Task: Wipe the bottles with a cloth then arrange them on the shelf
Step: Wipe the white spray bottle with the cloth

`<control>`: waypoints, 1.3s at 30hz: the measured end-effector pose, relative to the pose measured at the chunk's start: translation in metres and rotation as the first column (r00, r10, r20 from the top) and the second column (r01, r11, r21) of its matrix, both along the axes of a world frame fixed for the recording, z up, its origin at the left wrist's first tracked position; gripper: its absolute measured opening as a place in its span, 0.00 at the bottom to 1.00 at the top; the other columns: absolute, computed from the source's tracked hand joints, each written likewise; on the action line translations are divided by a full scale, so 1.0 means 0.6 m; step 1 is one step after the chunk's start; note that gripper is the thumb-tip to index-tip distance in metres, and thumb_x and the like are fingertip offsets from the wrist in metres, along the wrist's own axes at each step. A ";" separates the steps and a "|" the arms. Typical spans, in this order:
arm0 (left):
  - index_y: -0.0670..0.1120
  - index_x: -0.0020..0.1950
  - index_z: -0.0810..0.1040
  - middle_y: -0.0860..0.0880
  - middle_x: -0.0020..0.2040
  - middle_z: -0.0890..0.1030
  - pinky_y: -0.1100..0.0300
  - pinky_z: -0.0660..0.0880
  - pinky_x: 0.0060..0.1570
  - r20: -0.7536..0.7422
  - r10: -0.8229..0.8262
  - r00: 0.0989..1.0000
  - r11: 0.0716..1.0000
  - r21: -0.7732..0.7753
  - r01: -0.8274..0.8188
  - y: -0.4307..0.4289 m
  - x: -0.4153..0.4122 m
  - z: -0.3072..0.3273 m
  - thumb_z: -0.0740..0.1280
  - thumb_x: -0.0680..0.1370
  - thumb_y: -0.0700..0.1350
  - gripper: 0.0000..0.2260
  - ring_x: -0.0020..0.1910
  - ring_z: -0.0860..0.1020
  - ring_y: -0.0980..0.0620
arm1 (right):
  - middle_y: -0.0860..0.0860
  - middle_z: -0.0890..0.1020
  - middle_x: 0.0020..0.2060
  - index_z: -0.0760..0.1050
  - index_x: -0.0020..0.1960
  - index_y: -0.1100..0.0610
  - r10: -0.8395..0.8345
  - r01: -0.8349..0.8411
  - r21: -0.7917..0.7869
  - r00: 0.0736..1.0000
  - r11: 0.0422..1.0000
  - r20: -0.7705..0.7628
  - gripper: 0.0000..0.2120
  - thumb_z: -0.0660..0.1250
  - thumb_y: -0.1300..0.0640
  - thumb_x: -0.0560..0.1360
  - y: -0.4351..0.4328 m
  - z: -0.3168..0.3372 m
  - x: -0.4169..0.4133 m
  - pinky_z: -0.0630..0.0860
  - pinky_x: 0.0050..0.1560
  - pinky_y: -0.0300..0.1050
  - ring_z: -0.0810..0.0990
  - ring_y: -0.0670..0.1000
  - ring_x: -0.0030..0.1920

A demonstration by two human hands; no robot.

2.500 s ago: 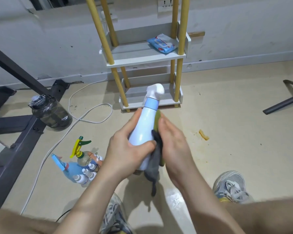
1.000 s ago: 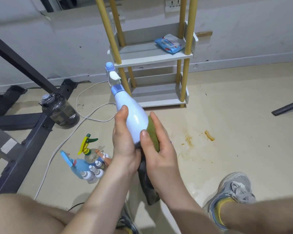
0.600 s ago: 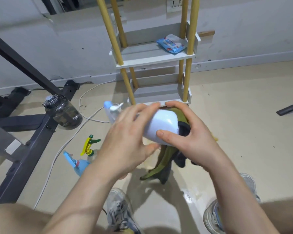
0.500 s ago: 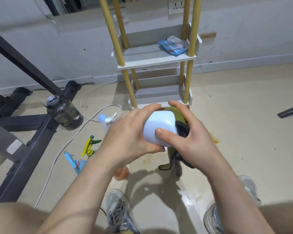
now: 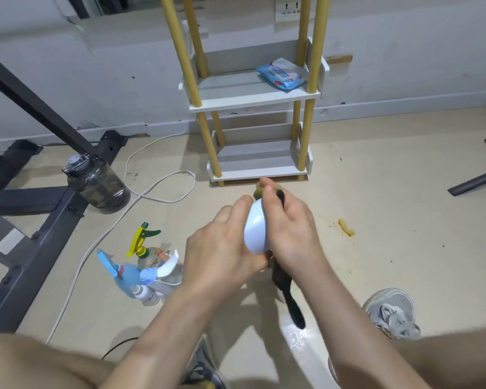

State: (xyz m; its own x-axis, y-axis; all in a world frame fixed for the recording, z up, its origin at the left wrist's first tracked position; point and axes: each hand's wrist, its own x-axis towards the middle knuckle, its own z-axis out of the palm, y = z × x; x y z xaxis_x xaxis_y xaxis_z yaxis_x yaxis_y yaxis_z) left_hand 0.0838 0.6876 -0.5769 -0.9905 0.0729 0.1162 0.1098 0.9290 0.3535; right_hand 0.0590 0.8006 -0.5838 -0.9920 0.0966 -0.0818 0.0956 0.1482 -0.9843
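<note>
Clamping the white bottle (image 5: 254, 228), the fingers (image 5: 237, 209) of the left hand (image 5: 222, 248) curl round its body, while the right hand (image 5: 289, 231) pinches the cloth (image 5: 289, 301) against its far side, above the floor (image 5: 376, 192) before the shelf (image 5: 253, 161). Wiping looks the step in hand; next calls for standing it upright on a shelf board.

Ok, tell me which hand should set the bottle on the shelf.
Left, probably. The left hand grips the bottle, while the right hand holds the cloth against it. The shelf stands straight ahead.
</note>
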 end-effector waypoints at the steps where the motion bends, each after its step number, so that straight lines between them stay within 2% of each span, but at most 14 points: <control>1: 0.61 0.67 0.63 0.58 0.56 0.77 0.56 0.66 0.40 -0.021 0.002 1.000 1.000 0.009 -0.001 -0.001 0.003 0.001 0.74 0.66 0.58 0.33 0.50 0.77 0.47 | 0.52 0.84 0.58 0.81 0.59 0.54 0.037 -0.018 -0.154 0.992 0.988 0.118 0.16 0.58 0.48 0.83 0.014 0.005 -0.009 0.75 0.65 0.52 0.81 0.51 0.59; 4: 0.71 0.59 0.65 0.67 0.45 0.76 0.64 0.70 0.36 0.027 0.058 0.998 0.951 0.303 -0.064 -0.003 0.003 0.004 0.78 0.61 0.57 0.32 0.43 0.76 0.59 | 0.53 0.86 0.52 0.83 0.56 0.56 0.044 0.069 -0.549 0.981 0.833 0.190 0.14 0.61 0.51 0.82 0.023 0.007 -0.009 0.77 0.63 0.58 0.84 0.53 0.53; 6: 0.68 0.54 0.70 0.66 0.46 0.78 0.73 0.71 0.36 0.065 0.154 0.986 0.761 0.629 -0.160 0.005 -0.009 0.004 0.81 0.60 0.55 0.29 0.44 0.76 0.69 | 0.48 0.83 0.61 0.79 0.64 0.53 -0.092 0.130 -0.645 0.991 0.753 0.092 0.15 0.59 0.51 0.83 0.000 0.000 0.010 0.76 0.64 0.47 0.82 0.45 0.59; 8: 0.59 0.54 0.74 0.58 0.50 0.81 0.72 0.73 0.41 0.055 0.231 0.971 0.539 0.824 -0.175 0.014 -0.022 0.000 0.81 0.62 0.54 0.26 0.45 0.79 0.67 | 0.41 0.68 0.73 0.63 0.76 0.46 -0.164 0.107 -0.465 0.983 0.879 -0.084 0.20 0.54 0.49 0.84 -0.032 -0.008 0.038 0.65 0.66 0.28 0.69 0.31 0.68; 11: 0.51 0.56 0.75 0.51 0.49 0.84 0.63 0.78 0.40 0.085 0.234 0.968 0.282 0.947 -0.152 0.023 -0.029 0.004 0.78 0.66 0.56 0.24 0.45 0.83 0.56 | 0.38 0.44 0.79 0.42 0.76 0.40 -0.072 0.020 -0.209 0.967 0.978 -0.243 0.27 0.50 0.44 0.82 -0.076 -0.027 0.073 0.48 0.72 0.26 0.44 0.29 0.75; 15: 0.52 0.59 0.73 0.52 0.49 0.84 0.60 0.79 0.41 0.044 0.222 0.974 0.357 0.926 -0.123 0.020 -0.032 -0.005 0.79 0.65 0.57 0.27 0.45 0.83 0.55 | 0.39 0.43 0.79 0.39 0.78 0.41 -0.079 0.043 -0.212 0.984 0.976 -0.162 0.31 0.51 0.39 0.81 -0.075 -0.020 0.067 0.48 0.69 0.22 0.44 0.32 0.76; 19: 0.63 0.60 0.69 0.56 0.55 0.81 0.51 0.79 0.54 0.009 0.168 0.986 0.551 0.828 -0.101 0.033 -0.016 -0.029 0.74 0.62 0.63 0.29 0.54 0.80 0.52 | 0.48 0.67 0.76 0.61 0.78 0.52 -0.328 0.305 -0.400 0.945 0.864 0.012 0.30 0.52 0.39 0.81 -0.029 0.011 0.001 0.62 0.75 0.47 0.66 0.45 0.74; 22: 0.63 0.60 0.69 0.53 0.57 0.80 0.45 0.79 0.54 0.053 0.007 0.999 0.499 0.865 -0.050 0.043 -0.006 -0.029 0.73 0.65 0.62 0.27 0.55 0.81 0.50 | 0.49 0.82 0.62 0.80 0.62 0.46 -0.367 0.405 -0.530 0.913 0.745 0.180 0.19 0.57 0.40 0.81 0.009 0.013 -0.027 0.74 0.67 0.54 0.80 0.51 0.62; 25: 0.59 0.56 0.69 0.50 0.58 0.79 0.54 0.81 0.44 0.122 -0.122 0.985 0.409 0.911 -0.062 0.051 -0.012 -0.012 0.74 0.62 0.60 0.26 0.49 0.82 0.54 | 0.52 0.86 0.46 0.83 0.45 0.49 -0.329 0.445 -0.628 0.895 0.639 0.300 0.14 0.62 0.45 0.79 0.023 -0.001 -0.025 0.81 0.53 0.53 0.84 0.57 0.47; 29: 0.63 0.68 0.69 0.72 0.46 0.80 0.70 0.76 0.44 0.128 -0.085 0.988 0.370 0.925 -0.088 0.059 -0.029 -0.004 0.77 0.67 0.61 0.33 0.48 0.80 0.68 | 0.50 0.86 0.40 0.82 0.51 0.53 -0.330 0.414 -0.638 0.909 0.650 0.254 0.13 0.61 0.48 0.82 0.017 -0.013 -0.015 0.81 0.43 0.47 0.85 0.53 0.41; 32: 0.60 0.64 0.75 0.61 0.54 0.82 0.66 0.77 0.52 0.054 0.090 0.994 0.441 0.893 -0.089 0.073 -0.042 -0.016 0.74 0.68 0.62 0.26 0.54 0.80 0.61 | 0.51 0.86 0.54 0.79 0.63 0.58 -0.408 0.392 -0.660 0.902 0.641 0.139 0.15 0.61 0.51 0.83 -0.003 -0.009 -0.004 0.79 0.59 0.53 0.84 0.51 0.55; 34: 0.56 0.60 0.75 0.52 0.55 0.82 0.57 0.79 0.53 0.085 0.215 0.973 0.347 0.924 -0.158 0.073 -0.057 -0.027 0.73 0.69 0.61 0.22 0.51 0.81 0.54 | 0.51 0.83 0.60 0.78 0.65 0.58 -0.394 0.340 -0.622 0.917 0.705 0.055 0.16 0.62 0.53 0.82 -0.023 -0.010 0.016 0.75 0.66 0.52 0.81 0.49 0.62; 37: 0.49 0.58 0.74 0.46 0.45 0.80 0.53 0.79 0.44 0.273 0.231 0.934 -0.031 0.961 -0.274 0.058 -0.079 -0.025 0.71 0.75 0.58 0.18 0.39 0.79 0.50 | 0.46 0.86 0.51 0.84 0.54 0.54 -0.232 0.158 -0.546 0.970 0.823 -0.070 0.09 0.66 0.56 0.81 -0.041 -0.015 0.043 0.77 0.62 0.45 0.83 0.44 0.57; 39: 0.49 0.59 0.75 0.47 0.46 0.80 0.48 0.78 0.49 0.282 0.239 0.929 -0.074 0.960 -0.272 0.045 -0.088 -0.022 0.71 0.73 0.58 0.20 0.42 0.79 0.49 | 0.46 0.86 0.51 0.85 0.55 0.53 -0.221 0.144 -0.460 0.968 0.876 -0.118 0.09 0.72 0.62 0.76 -0.035 -0.024 0.043 0.77 0.64 0.50 0.83 0.45 0.57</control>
State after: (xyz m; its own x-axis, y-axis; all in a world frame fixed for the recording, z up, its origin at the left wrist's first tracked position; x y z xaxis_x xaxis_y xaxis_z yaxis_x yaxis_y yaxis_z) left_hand 0.0308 0.7145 -0.5898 -0.9114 -0.3543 -0.2095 -0.0621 -0.3848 0.9209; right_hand 0.0846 0.7794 -0.5984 -0.9632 0.2690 0.0010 -0.0884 -0.3132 -0.9456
